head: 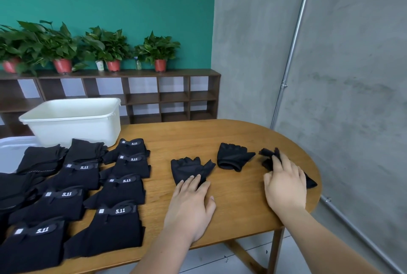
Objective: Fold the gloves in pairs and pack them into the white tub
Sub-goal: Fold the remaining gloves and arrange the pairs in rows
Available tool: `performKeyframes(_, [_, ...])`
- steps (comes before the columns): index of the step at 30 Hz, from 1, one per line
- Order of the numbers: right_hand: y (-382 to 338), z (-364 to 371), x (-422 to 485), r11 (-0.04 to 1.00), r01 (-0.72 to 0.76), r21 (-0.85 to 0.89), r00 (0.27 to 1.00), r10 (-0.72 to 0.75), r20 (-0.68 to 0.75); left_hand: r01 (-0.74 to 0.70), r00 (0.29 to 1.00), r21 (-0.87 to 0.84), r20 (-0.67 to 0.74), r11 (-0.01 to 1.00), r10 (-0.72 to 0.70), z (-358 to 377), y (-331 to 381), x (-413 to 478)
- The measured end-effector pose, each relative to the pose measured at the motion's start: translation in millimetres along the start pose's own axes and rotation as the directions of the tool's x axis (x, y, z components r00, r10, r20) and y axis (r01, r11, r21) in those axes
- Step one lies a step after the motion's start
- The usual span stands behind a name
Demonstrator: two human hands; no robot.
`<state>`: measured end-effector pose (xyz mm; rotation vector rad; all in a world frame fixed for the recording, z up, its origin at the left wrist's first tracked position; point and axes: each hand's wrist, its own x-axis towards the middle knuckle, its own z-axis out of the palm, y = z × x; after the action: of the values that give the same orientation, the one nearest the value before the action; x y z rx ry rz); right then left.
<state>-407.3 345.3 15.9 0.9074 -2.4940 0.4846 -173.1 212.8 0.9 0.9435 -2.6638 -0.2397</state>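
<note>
Three black fingerless gloves lie on the wooden table (237,187). My left hand (191,205) rests flat with straight fingertips on the wrist end of the left glove (189,166). The middle glove (233,155) lies untouched between my hands. My right hand (285,185) covers the crumpled right glove (268,154) near the table's right edge, fingers lying over it; whether they pinch the fabric I cannot tell. The white tub (72,119) stands at the table's back left. Its inside is hidden from here.
Several black gloves with "5.11" straps (116,212) lie in rows over the left half of the table. A pale lid or tray (13,148) shows at the far left. Behind stand a shelf with potted plants (158,53) and a concrete wall.
</note>
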Motion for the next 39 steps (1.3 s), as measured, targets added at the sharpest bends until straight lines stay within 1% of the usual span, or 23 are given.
performKeyframes(2, [-5, -8, 1, 0.997, 0.015, 0.071, 0.995, -0.008, -0.104, -0.001, 1.000, -0.005, -0.003, 1.000, 0.001, 0, 0, 0])
performKeyframes(4, [-14, -18, 2, 0.993, 0.062, 0.100, 0.982, -0.043, -0.184, 0.002, 1.000, -0.010, -0.006, 1.000, -0.002, 0, 0, -1])
performKeyframes(6, [-27, -29, -1, 0.989, 0.124, 0.079, 0.969, -0.104, -0.223, 0.005, 1.000, -0.020, -0.015, 1.000, -0.005, -2, 0, -1])
performKeyframes(7, [-35, -32, -5, 0.986, 0.158, 0.059, 0.967, -0.143, -0.212, 0.008, 1.000, -0.023, -0.022, 1.000, -0.008, -3, 1, -1])
performKeyframes(8, [-43, -34, -11, 0.979, 0.200, 0.036, 0.967, -0.191, -0.171, 0.012, 0.999, -0.024, -0.030, 1.000, -0.013, -3, 1, -1])
performKeyframes(10, [-59, -28, -29, 0.950, 0.310, 0.014, 0.951, -0.310, -0.015, 0.022, 0.999, -0.018, -0.046, 1.000, -0.023, -4, 2, -2])
performKeyframes(11, [-65, -21, -41, 0.937, 0.348, 0.027, 0.935, -0.349, 0.063, 0.027, 0.998, -0.012, -0.054, 1.000, -0.028, -3, 2, -3])
performKeyframes(12, [-69, -15, -52, 0.926, 0.374, 0.058, 0.921, -0.378, 0.100, 0.034, 0.997, -0.006, -0.062, 0.999, -0.034, -3, 2, -4])
performKeyframes(14, [-71, -6, -65, 0.909, 0.382, 0.168, 0.916, -0.396, 0.063, 0.048, 0.995, 0.008, -0.086, 0.999, -0.047, -4, 2, -6])
performKeyframes(16, [-68, -2, -66, 0.901, 0.344, 0.265, 0.934, -0.357, 0.002, 0.063, 0.991, 0.019, -0.116, 0.998, -0.061, -5, 2, -7])
performKeyframes(17, [-65, 0, -65, 0.904, 0.329, 0.273, 0.940, -0.341, -0.002, 0.069, 0.990, 0.024, -0.128, 0.997, -0.065, -5, 3, -7])
performKeyframes(18, [-63, 2, -64, 0.913, 0.319, 0.256, 0.942, -0.336, 0.024, 0.075, 0.988, 0.030, -0.139, 0.997, -0.070, -4, 3, -7])
performKeyframes(20, [-60, 3, -65, 0.920, 0.325, 0.221, 0.921, -0.361, 0.149, 0.081, 0.984, 0.034, -0.165, 0.996, -0.075, -3, 3, -8])
performKeyframes(21, [-61, 1, -65, 0.918, 0.344, 0.195, 0.907, -0.379, 0.185, 0.080, 0.982, 0.032, -0.173, 0.996, -0.073, -3, 2, -8])
performKeyframes(23, [-62, -7, -64, 0.911, 0.383, 0.154, 0.901, -0.405, 0.153, 0.073, 0.983, 0.024, -0.172, 0.997, -0.068, -4, 2, -8])
performKeyframes(25, [-66, -13, -63, 0.909, 0.375, 0.181, 0.910, -0.399, 0.115, 0.075, 0.988, 0.015, -0.134, 0.997, -0.073, -4, 1, -6])
performKeyframes(26, [-68, -14, -62, 0.903, 0.369, 0.221, 0.904, -0.404, 0.139, 0.083, 0.991, 0.011, -0.105, 0.996, -0.082, -3, 1, -5])
performKeyframes(28, [-68, -9, -65, 0.889, 0.352, 0.292, 0.862, -0.430, 0.270, 0.102, 0.993, 0.017, -0.063, 0.995, -0.101, -2, 0, -4])
performKeyframes(29, [-68, -5, -67, 0.891, 0.351, 0.288, 0.837, -0.436, 0.330, 0.108, 0.993, 0.026, -0.044, 0.994, -0.107, -2, 0, -4])
performKeyframes(31, [-69, -2, -69, 0.897, 0.358, 0.260, 0.818, -0.435, 0.377, 0.116, 0.993, 0.047, -0.008, 0.992, -0.115, -2, 0, -4])
performKeyframes(39, [-73, -8, -70, 0.931, 0.313, 0.190, 0.836, -0.365, 0.409, 0.103, 0.982, 0.112, 0.145, 0.988, -0.119, -1, -1, 2])
